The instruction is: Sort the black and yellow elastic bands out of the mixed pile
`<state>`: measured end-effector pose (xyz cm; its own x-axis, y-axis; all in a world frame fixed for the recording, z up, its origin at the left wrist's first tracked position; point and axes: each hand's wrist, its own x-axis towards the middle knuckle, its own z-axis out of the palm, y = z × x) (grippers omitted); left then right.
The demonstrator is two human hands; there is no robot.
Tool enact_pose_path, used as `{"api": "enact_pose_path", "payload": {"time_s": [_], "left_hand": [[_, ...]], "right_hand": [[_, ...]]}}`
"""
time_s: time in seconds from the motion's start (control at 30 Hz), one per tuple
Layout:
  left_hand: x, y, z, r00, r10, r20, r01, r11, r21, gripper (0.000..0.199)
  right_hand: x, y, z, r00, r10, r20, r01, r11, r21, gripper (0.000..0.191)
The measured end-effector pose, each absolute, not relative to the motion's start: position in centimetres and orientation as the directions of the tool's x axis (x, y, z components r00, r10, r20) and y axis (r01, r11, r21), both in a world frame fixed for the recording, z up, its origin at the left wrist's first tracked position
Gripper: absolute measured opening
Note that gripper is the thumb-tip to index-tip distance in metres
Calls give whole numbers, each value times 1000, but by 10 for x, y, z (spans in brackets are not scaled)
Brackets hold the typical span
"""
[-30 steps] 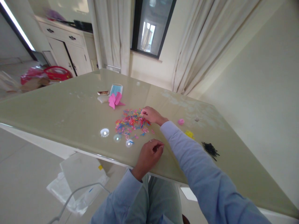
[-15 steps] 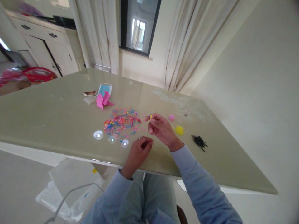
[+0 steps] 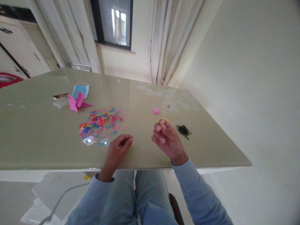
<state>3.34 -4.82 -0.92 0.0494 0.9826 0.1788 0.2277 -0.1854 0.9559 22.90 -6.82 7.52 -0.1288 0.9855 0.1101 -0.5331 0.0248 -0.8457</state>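
My right hand (image 3: 167,137) is raised above the table's right half. Its thumb and fingers pinch a small yellow elastic band (image 3: 162,123). Just behind the fingertips, a pile of yellow bands (image 3: 166,119) is mostly hidden by that hand. My left hand (image 3: 119,147) rests near the table's front edge with curled fingers, thumb against forefinger; whether anything small is inside cannot be seen. To its left spreads a loose heap of small bands (image 3: 100,120) in red, pink, blue, orange and yellow. A pile of small black pieces (image 3: 184,130) lies right of my right hand.
A pink ring-shaped piece (image 3: 156,111) lies beyond my right hand. Farther left are a pink folded paper (image 3: 77,101), a blue face mask (image 3: 81,90) and a small brown-and-white packet (image 3: 60,96). The table's front edge (image 3: 145,169) runs before my lap.
My right hand has moved away from the mixed heap to the yellow pile, still pinching a yellow band. My left hand stays curled beside the heap. The camera view has turned right.
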Motion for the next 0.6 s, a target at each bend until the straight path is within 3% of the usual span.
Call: {"api": "enact_pose_path", "payload": {"time_s": [0.3,0.5,0.6], "left_hand": [[32,-48,-9,31,989,144,295,-147,944,32],[32,-48,-9,19,990,139,302,-138,943,32],[32,-49,-9,21,990,143,302,-142,943,31]], "right_hand": [[258,-76,64,-62,987,148,-575,86,-813,24],[277,-79,58,-40,990,133,-452,101,-886,24],[294,-62,53,38,987,156,-268,160,-950,23]]}}
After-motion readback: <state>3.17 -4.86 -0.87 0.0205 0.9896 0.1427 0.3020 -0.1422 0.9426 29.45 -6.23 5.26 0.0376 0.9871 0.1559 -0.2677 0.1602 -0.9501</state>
